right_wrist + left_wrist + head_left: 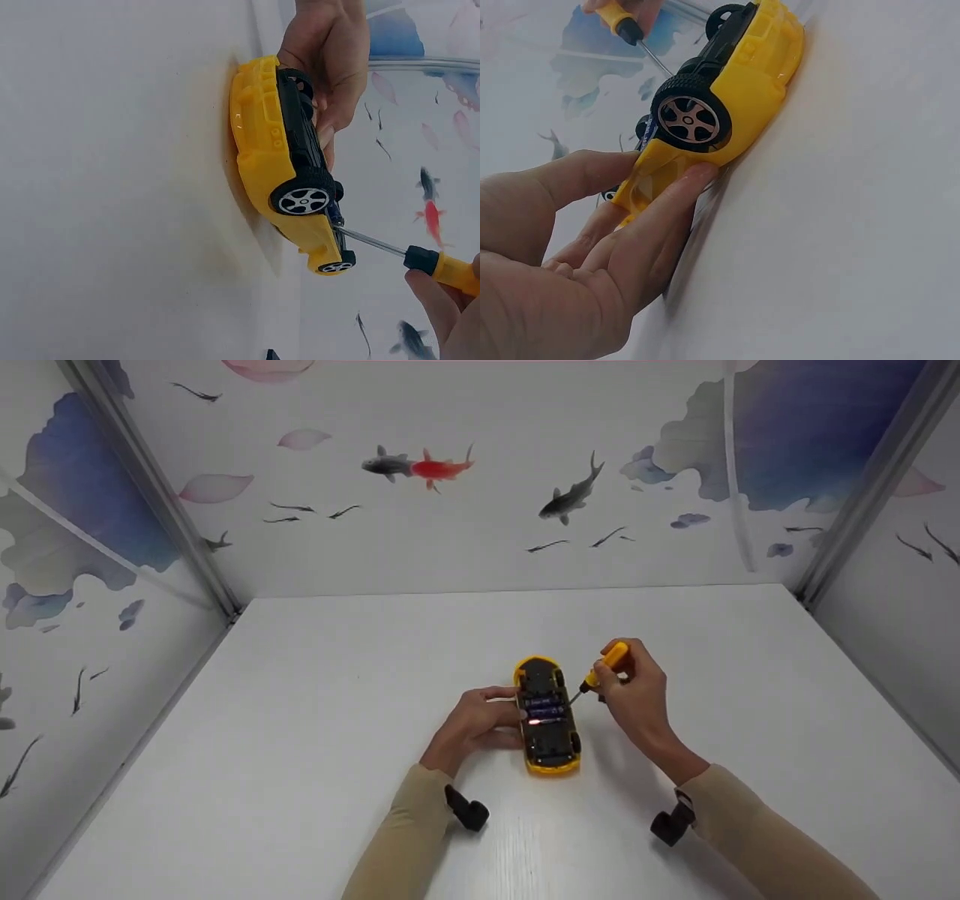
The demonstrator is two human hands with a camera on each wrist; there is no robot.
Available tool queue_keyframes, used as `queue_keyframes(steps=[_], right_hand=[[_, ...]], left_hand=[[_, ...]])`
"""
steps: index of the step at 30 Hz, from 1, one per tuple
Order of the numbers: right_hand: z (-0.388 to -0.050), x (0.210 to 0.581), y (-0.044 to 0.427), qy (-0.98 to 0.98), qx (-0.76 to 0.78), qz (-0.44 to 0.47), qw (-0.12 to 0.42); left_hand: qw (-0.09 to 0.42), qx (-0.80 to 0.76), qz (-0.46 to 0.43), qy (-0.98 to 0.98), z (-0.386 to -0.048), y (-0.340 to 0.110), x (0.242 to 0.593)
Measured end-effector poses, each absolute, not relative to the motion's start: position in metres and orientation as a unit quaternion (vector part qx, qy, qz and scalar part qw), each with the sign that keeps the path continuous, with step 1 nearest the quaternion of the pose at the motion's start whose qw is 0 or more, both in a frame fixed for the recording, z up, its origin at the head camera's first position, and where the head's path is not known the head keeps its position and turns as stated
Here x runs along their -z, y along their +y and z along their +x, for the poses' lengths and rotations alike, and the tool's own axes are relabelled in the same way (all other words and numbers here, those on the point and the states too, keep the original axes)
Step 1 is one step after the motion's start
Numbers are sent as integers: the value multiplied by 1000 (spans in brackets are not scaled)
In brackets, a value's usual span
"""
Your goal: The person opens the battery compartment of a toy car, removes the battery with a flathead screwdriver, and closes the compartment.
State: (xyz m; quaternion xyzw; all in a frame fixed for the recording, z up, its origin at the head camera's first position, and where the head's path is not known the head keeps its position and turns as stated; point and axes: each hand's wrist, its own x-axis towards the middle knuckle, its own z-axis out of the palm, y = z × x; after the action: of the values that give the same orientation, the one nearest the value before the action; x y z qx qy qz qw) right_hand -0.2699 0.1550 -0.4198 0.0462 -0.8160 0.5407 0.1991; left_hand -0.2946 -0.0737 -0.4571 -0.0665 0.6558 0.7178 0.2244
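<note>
A yellow toy car (pixel 551 750) lies upside down on the white table, its black underside facing up. Several dark blue batteries (pixel 545 711) show in the open bay at its middle. My left hand (pixel 482 720) grips the car's left side; in the left wrist view, fingers (pixel 667 202) press the yellow body near a wheel (pixel 688 120). In my right hand (pixel 637 690) is a yellow-handled screwdriver (pixel 606 665), held tilted. Its metal shaft (pixel 375 242) reaches the edge of the battery bay in the right wrist view.
The white table (pixel 300 735) spreads around the car. Behind it stands a white panel (pixel 465 540) printed with fish and petals, with similar panels left and right. A black wrist camera (pixel 469 810) sits on the left wrist, another black camera (pixel 671 821) on the right.
</note>
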Motion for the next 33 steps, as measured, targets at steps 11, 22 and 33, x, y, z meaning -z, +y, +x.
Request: queue_keyframes(steps=[11,22,33], right_hand=[[-266,422,148,-825,-517,54,222],[-275,433,160,-780,-609,-33,140],[-289,444,181,-633,-756,-168,-19]], left_hand=[[219,-735,-57,639,-293,-74,457],[212,-722,-61,656,-293,-74,459],[216,-712,-61,666,-293,-75,459]])
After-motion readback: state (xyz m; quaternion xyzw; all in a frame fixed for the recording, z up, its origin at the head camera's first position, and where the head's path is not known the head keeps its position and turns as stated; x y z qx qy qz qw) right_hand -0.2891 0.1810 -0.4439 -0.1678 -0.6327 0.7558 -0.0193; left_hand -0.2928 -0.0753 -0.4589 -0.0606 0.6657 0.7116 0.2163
